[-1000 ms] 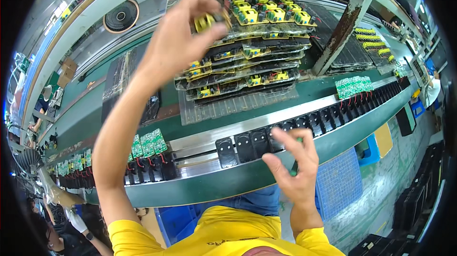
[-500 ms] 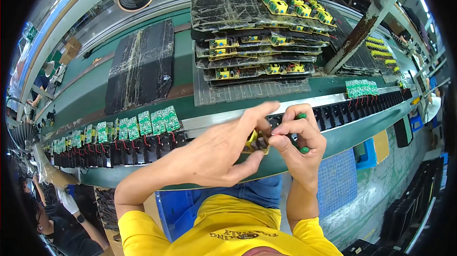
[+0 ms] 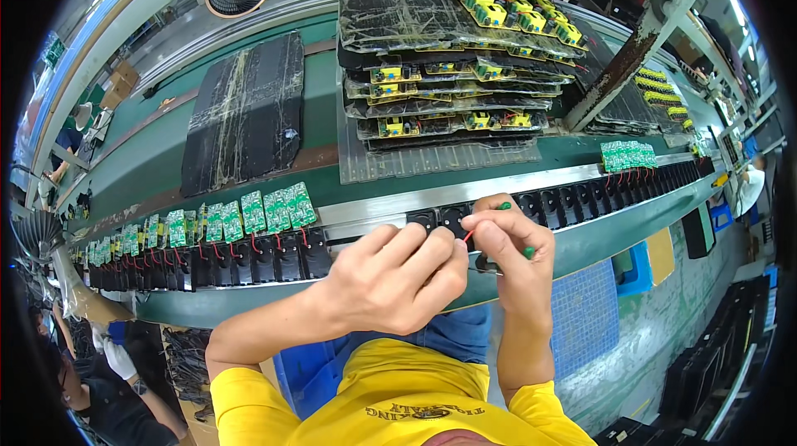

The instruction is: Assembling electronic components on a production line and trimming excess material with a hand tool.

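Note:
My left hand (image 3: 403,273) is closed over the near edge of the bench, knuckles up, and hides whatever lies inside its fingers. Just right of it, my right hand (image 3: 519,251) pinches at a short red wire (image 3: 470,235) between thumb and forefinger. Tucked in the same hand is a green-handled tool (image 3: 528,253), with metal parts that look like pliers or nippers. Black plastic housings (image 3: 455,217) stand in a row directly beyond my fingers.
Green circuit boards (image 3: 278,207) with red wires sit along the housings at left; more boards (image 3: 628,155) stand at right. Beyond, black sheets (image 3: 415,23) carrying yellow-topped boards (image 3: 490,14) are stacked high. A rusty post (image 3: 618,68) rises at right. A co-worker's gloved hand (image 3: 119,356) shows lower left.
My left hand has rolled over and curled its fingers; the yellow-and-dark board seen beneath it is now hidden. My right hand has shifted slightly left and down, and the red wire now shows.

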The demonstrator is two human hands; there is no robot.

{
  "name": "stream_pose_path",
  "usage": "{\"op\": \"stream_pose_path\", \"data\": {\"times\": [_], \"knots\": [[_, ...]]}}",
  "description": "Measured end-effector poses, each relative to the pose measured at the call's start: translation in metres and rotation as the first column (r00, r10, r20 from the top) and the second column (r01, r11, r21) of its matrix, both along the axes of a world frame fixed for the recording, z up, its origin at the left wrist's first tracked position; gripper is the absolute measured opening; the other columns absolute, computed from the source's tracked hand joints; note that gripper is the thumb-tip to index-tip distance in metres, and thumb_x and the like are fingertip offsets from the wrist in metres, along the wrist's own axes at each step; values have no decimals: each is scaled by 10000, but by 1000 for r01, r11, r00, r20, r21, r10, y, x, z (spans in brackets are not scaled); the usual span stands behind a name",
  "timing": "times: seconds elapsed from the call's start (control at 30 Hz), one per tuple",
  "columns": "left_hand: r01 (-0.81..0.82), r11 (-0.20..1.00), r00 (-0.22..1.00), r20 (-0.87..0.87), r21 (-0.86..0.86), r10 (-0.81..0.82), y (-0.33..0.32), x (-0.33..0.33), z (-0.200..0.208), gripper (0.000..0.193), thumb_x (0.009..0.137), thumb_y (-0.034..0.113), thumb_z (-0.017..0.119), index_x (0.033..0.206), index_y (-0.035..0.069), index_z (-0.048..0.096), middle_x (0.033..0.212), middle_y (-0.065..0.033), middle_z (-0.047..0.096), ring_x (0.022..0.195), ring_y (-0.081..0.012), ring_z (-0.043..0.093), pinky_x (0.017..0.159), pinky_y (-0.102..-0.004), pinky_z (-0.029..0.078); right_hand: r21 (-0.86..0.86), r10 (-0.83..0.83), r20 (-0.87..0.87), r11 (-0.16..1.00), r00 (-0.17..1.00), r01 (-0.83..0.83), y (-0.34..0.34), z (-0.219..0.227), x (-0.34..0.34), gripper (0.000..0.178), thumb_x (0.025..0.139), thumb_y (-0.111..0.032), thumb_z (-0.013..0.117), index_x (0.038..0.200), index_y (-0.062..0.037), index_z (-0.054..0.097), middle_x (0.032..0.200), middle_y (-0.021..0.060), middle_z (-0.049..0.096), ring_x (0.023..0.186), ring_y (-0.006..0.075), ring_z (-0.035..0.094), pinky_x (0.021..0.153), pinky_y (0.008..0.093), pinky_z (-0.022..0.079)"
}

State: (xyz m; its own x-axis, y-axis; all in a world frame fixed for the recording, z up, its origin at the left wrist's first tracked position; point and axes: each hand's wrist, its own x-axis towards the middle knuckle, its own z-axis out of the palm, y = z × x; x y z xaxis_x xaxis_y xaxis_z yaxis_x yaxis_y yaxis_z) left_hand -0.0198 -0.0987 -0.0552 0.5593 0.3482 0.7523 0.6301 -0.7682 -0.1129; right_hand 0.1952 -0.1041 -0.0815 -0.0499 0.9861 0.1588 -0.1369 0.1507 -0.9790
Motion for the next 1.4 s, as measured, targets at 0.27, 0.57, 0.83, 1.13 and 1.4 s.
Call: {"op": "stream_pose_path", "data": {"times": [0.27,0.57,0.83,1.13,1.4], "knots": [[483,343,832,544,-806,106,6,-14,22,69,1018,3,755,1083,2,781,1046,-75,821,868,-161,704,780,-279,559,235,37,116,970,993,-64,-9,1,7,157,1007,-95,876,1156,-74,918,1148,41,703,876,137,587,752,280,478],[63,383,947,176,-922,267,39,-31,-18,137,1001,140,822,1026,10,790,956,-77,843,795,-233,735,771,-359,583,452,-340,711,891,616,-30,-15,-51,5,254,871,-143,961,1121,-130,919,1178,50,709,928,206,630,824,353,541],[-175,387,942,-39,-905,334,43,-25,-32,130,958,134,841,977,23,776,956,-66,847,762,-280,726,750,-379,579,504,-427,773,863,469,-44,-16,-71,-9,217,867,-171,968,1072,-139,907,1173,34,682,958,227,623,861,384,544],[-193,501,948,-28,-844,318,43,-26,-45,105,958,124,836,958,44,768,945,-40,826,763,-275,722,739,-386,572,498,-421,755,867,502,-23,-16,-74,-9,194,877,-169,967,1061,-140,910,1176,30,673,961,228,607,862,381,537],[-191,550,956,-27,-813,292,45,-26,-52,111,952,108,846,963,38,761,938,-37,810,766,-236,681,745,-360,550,496,-415,759,868,502,-31,-15,-73,-9,188,880,-167,972,1056,-140,911,1177,29,672,955,225,600,855,375,535]]}}
